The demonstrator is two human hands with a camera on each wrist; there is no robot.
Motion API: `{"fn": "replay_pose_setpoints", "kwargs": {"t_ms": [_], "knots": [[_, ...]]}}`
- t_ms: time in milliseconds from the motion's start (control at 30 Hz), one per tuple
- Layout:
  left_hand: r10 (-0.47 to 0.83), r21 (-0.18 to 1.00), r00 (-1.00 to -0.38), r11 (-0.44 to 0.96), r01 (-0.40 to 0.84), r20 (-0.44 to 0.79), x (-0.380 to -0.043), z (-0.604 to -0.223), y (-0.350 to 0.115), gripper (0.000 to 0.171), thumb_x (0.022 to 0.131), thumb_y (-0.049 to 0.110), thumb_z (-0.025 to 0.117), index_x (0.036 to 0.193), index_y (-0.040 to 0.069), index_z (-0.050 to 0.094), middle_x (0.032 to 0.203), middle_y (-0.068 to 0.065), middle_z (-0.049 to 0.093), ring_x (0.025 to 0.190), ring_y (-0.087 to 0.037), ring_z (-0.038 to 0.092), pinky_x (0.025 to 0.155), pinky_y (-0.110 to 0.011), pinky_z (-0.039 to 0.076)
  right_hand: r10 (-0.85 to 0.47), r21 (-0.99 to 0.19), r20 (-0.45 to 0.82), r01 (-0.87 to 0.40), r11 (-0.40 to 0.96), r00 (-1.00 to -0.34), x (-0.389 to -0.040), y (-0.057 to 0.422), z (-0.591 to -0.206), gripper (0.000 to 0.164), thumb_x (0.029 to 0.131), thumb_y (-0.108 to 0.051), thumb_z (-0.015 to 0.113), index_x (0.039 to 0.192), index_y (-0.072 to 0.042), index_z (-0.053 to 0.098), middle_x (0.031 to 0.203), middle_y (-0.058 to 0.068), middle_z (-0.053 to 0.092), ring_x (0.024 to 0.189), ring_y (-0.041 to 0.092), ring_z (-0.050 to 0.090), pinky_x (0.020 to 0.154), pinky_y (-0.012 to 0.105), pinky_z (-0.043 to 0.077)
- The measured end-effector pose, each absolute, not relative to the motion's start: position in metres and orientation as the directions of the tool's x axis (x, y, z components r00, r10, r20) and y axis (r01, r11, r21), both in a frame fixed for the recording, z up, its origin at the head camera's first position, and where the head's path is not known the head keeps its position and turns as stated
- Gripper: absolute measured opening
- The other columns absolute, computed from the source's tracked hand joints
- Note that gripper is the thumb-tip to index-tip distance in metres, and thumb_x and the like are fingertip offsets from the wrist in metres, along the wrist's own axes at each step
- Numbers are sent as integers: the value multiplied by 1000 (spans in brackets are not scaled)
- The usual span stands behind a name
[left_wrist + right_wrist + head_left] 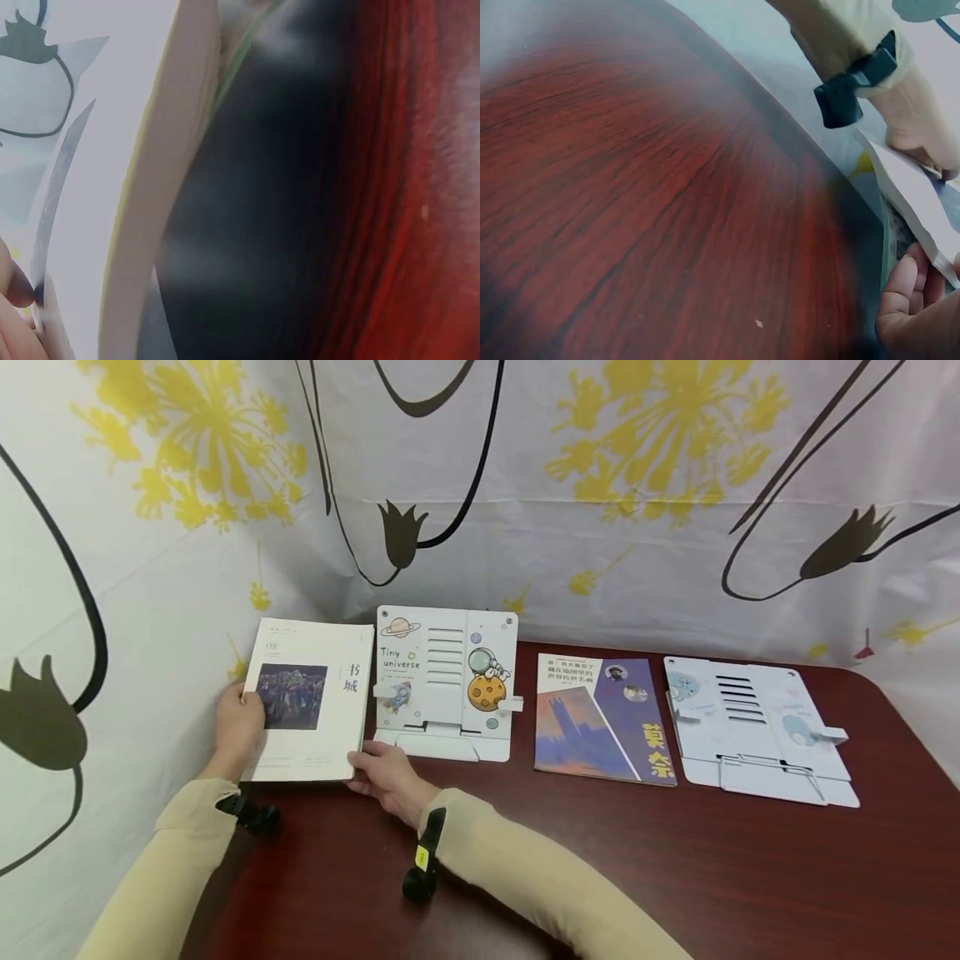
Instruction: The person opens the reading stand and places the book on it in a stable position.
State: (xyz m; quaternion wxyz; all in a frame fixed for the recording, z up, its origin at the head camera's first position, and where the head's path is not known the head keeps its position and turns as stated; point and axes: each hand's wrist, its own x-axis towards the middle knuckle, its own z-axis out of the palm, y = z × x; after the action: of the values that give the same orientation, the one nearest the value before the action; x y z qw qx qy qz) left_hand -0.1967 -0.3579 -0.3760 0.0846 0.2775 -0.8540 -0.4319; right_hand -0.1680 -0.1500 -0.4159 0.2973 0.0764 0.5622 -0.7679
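Observation:
A white magazine point(309, 702) with a dark picture on its cover lies between my two hands at the left of the table. My left hand point(238, 727) grips its left edge, thumb over the cover. At the lower right corner, my right hand point(392, 779) pinches the magazine, with the thumb on top and the other fingers lower down. The right wrist view shows the magazine point(915, 195) tilted above something with a green edge point(886, 247), mostly hidden. Its thick page edge point(154, 180) fills part of the left wrist view, with a dark shadow beside it.
Right of the magazine stands a white book stand point(446, 693) with space drawings. Farther right lie a purple and orange magazine point(603, 718) and another white book stand point(757, 727). A patterned curtain point(480, 468) borders the dark red table point(637, 860) behind and at left.

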Motion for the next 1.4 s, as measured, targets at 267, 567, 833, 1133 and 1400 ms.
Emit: {"fn": "replay_pose_setpoints", "kwargs": {"t_ms": [267,567,833,1133,1400], "knots": [[-591,867,-802,356,-349,-81,-181,-367,-355,52,97,16,17,145,-1,28,145,-20,36,127,-29,37,102,-41,34,-383,-874,-404,474,-108,-831,-172,-145,-401,22,89,-11,63,110,-6,66,81,1,64,62,9,55,57,19,48],[-583,889,-810,334,-313,-66,-178,-355,-343,51,99,21,19,145,3,31,147,-14,35,130,-25,36,102,-37,35,-326,-902,-330,397,-167,-886,-194,-127,-379,20,87,-9,66,104,-1,67,85,-2,62,64,9,54,65,24,52],[-459,958,-886,217,-190,-72,-192,-344,-321,49,102,24,22,146,5,29,143,-14,35,123,-21,38,101,-30,34,-293,-929,-279,335,-159,-915,-215,-94,-354,17,85,-4,66,101,-1,65,85,2,62,69,11,60,72,28,56],[-178,985,-983,158,-74,-45,-214,-327,-300,45,102,26,37,141,4,34,105,9,51,90,-1,50,73,-16,44,-245,-960,-195,236,-151,-950,-241,-36,-322,21,88,-2,62,109,1,62,86,2,59,70,11,58,63,20,53],[-65,980,-995,183,-81,-70,-245,-305,-279,31,100,21,46,129,10,46,100,12,53,86,-3,54,73,-18,47,-183,-984,-139,157,-87,-973,-261,4,-316,17,90,-5,61,107,-2,62,85,0,57,70,11,56,63,22,51]]}}
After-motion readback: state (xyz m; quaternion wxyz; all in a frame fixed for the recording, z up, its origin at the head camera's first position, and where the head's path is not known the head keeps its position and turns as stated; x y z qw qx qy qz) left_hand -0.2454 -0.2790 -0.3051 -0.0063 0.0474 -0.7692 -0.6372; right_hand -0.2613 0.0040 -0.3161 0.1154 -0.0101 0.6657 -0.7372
